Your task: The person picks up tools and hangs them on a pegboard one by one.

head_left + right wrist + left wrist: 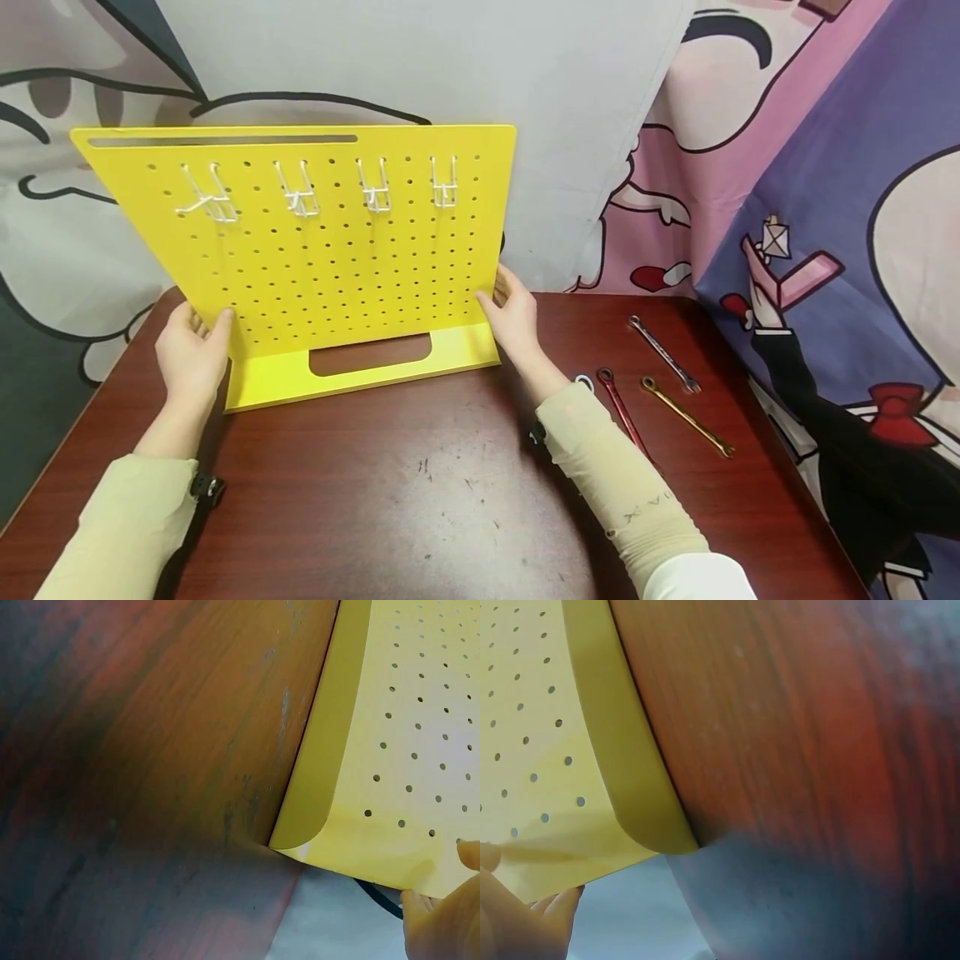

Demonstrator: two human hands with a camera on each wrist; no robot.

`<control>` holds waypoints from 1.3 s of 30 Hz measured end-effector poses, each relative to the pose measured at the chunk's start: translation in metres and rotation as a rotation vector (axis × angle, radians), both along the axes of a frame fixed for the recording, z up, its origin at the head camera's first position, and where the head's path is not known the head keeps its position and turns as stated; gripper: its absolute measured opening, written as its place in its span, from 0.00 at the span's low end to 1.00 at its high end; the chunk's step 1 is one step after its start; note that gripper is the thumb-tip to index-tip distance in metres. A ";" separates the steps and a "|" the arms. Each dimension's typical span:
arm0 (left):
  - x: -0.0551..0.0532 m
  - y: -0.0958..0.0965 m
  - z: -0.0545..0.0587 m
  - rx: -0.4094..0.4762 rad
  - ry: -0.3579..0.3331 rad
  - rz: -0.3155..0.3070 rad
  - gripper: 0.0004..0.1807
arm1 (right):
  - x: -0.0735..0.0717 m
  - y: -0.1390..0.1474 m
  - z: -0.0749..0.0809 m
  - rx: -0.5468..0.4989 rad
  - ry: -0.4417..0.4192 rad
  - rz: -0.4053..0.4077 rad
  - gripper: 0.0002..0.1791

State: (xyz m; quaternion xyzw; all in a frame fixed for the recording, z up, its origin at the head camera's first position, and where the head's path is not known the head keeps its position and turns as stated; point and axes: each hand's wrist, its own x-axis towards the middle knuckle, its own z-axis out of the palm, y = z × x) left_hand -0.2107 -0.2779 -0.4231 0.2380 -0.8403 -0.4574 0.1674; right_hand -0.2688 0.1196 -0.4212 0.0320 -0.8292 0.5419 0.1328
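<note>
A yellow pegboard [352, 250] stands upright on the table, its foot lying flat toward me. Four sides aside, several white wire hooks [372, 196] hang in a row along its upper part. My left hand [193, 354] grips the board's left edge low down, thumb on the front and fingers behind. On the opposite edge my right hand [513, 317] holds the board the same way. Both wrist views show the perforated panel [525, 742] with a thumb over its front face; the fingers behind it are mostly hidden.
On the table's right side lie a silver wrench [663, 353], a gold wrench [687, 417] and a red wrench [622, 408]. A pale ring end [584, 382] shows beside my right sleeve, the rest hidden. Printed cloth [585, 208] hangs behind the table.
</note>
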 end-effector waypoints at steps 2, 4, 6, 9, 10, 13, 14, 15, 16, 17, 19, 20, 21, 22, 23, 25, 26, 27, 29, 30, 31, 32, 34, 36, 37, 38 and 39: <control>-0.001 0.000 -0.001 -0.058 -0.001 0.023 0.27 | -0.002 0.000 0.000 0.003 0.020 -0.038 0.28; -0.003 0.000 -0.002 -0.085 0.008 0.034 0.26 | -0.004 -0.001 0.001 0.007 0.040 -0.082 0.24; -0.004 0.001 -0.002 -0.068 0.030 0.029 0.26 | -0.005 -0.001 0.001 0.020 0.055 -0.133 0.21; -0.008 0.002 -0.003 -0.035 0.054 0.011 0.27 | -0.007 -0.001 0.002 0.028 0.060 -0.210 0.17; -0.009 0.003 -0.003 -0.032 0.059 0.004 0.27 | -0.007 0.000 0.002 0.031 0.058 -0.234 0.16; -0.014 0.008 -0.003 -0.047 0.070 -0.014 0.26 | -0.008 0.005 0.002 0.030 0.052 -0.288 0.15; -0.016 0.010 -0.003 -0.055 0.073 -0.021 0.26 | -0.008 0.007 0.003 0.030 0.052 -0.300 0.14; -0.017 0.011 -0.003 -0.060 0.075 -0.027 0.25 | -0.008 0.009 0.003 0.027 0.052 -0.308 0.14; -0.019 0.014 -0.002 -0.066 0.077 -0.036 0.25 | -0.008 0.011 0.003 0.023 0.054 -0.315 0.14; -0.021 0.016 -0.002 -0.070 0.080 -0.046 0.25 | -0.009 0.014 0.003 0.019 0.055 -0.319 0.14; -0.025 0.021 -0.002 -0.078 0.088 -0.069 0.24 | -0.010 0.021 0.003 0.010 0.061 -0.326 0.14; -0.026 0.024 -0.001 -0.080 0.093 -0.083 0.24 | -0.011 0.025 0.003 0.005 0.063 -0.330 0.14; -0.028 0.027 -0.001 -0.082 0.097 -0.098 0.23 | -0.012 0.029 0.003 0.000 0.064 -0.336 0.14; -0.030 0.031 -0.001 -0.085 0.104 -0.113 0.23 | -0.013 0.034 0.003 -0.001 0.067 -0.341 0.14; -0.032 0.034 -0.001 -0.090 0.113 -0.124 0.22 | -0.013 0.038 0.003 0.000 0.069 -0.345 0.15; -0.036 0.043 -0.001 -0.097 0.128 -0.152 0.21 | -0.014 0.049 0.002 -0.001 0.072 -0.359 0.15; -0.039 0.048 -0.001 -0.100 0.133 -0.166 0.21 | -0.015 0.054 0.002 0.003 0.074 -0.367 0.15; -0.041 0.053 -0.001 -0.103 0.138 -0.176 0.21 | -0.015 0.060 0.002 0.008 0.077 -0.375 0.15; -0.046 0.063 -0.001 -0.101 0.149 -0.197 0.21 | -0.015 0.071 0.002 0.011 0.077 -0.387 0.16; -0.049 0.067 -0.001 -0.101 0.152 -0.208 0.21 | -0.015 0.076 0.002 0.011 0.078 -0.397 0.16; -0.052 0.072 -0.001 -0.097 0.155 -0.216 0.22 | -0.014 0.081 0.002 0.012 0.075 -0.404 0.16; -0.055 0.076 -0.002 -0.095 0.157 -0.223 0.22 | -0.014 0.086 0.002 0.012 0.070 -0.408 0.17; -0.059 0.085 -0.002 -0.084 0.163 -0.235 0.22 | -0.013 0.095 0.002 0.004 0.062 -0.419 0.17; -0.063 0.093 -0.002 -0.072 0.169 -0.247 0.22 | -0.012 0.104 0.002 -0.004 0.050 -0.431 0.18; -0.064 0.096 -0.003 -0.062 0.171 -0.253 0.22 | -0.011 0.108 0.002 -0.015 0.041 -0.434 0.18; -0.065 0.099 -0.003 -0.049 0.175 -0.258 0.22 | -0.010 0.112 0.001 -0.023 0.034 -0.438 0.19; -0.065 0.102 -0.003 -0.036 0.180 -0.262 0.22 | -0.010 0.116 0.001 -0.033 0.029 -0.441 0.19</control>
